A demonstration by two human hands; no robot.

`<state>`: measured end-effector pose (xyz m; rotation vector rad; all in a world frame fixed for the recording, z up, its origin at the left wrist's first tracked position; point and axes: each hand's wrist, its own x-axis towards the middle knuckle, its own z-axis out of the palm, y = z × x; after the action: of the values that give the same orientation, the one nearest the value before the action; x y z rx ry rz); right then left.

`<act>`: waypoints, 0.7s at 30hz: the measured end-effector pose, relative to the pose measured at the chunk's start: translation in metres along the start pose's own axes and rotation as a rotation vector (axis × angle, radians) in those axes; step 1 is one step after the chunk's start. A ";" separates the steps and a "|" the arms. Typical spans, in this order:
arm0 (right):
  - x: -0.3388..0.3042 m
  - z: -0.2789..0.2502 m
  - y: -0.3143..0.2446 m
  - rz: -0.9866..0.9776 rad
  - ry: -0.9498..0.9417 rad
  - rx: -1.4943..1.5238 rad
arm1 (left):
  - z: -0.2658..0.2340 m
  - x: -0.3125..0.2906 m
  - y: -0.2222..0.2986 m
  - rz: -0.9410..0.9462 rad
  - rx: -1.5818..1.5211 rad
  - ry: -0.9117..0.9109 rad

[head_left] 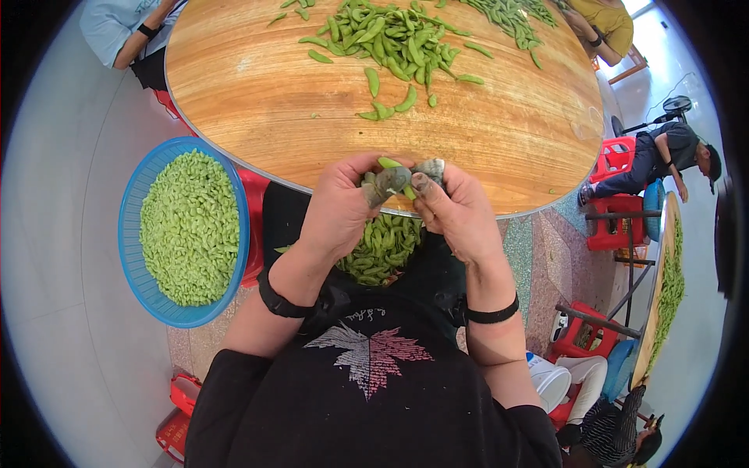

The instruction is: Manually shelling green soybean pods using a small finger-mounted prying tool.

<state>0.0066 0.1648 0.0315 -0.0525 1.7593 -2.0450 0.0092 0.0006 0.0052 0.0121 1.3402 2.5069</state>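
Near the table's front edge, my left hand (340,204) pinches a green soybean pod (388,163) between thumb and finger. My right hand (462,212) meets it from the other side, its thumb and finger closed on the pod's lower end. Worn greyish coverings wrap some fingertips on both hands. Below them, a heap of pods (382,248) lies at my lap, partly hidden by my hands. At my left, a blue plastic basket (127,234) holds a large heap of shelled green beans (189,230).
The round wooden table (273,125) carries a pile of pods (390,39) beyond my hands, with more at the far right. Other people sit around it. Red stools (253,222), a white bucket (548,382) and another table of pods (667,288) stand around.
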 end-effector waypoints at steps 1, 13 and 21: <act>-0.001 0.002 0.001 0.018 -0.022 0.005 | -0.001 0.000 -0.002 0.044 -0.034 0.014; -0.008 -0.004 0.000 0.171 -0.147 0.281 | 0.001 0.001 -0.006 0.286 0.337 0.162; -0.007 -0.003 0.004 0.163 -0.146 0.245 | -0.009 0.003 0.004 -0.026 -0.026 -0.165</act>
<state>0.0136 0.1693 0.0285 0.0163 1.3713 -2.0646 0.0036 -0.0082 0.0028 0.1907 1.2331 2.4420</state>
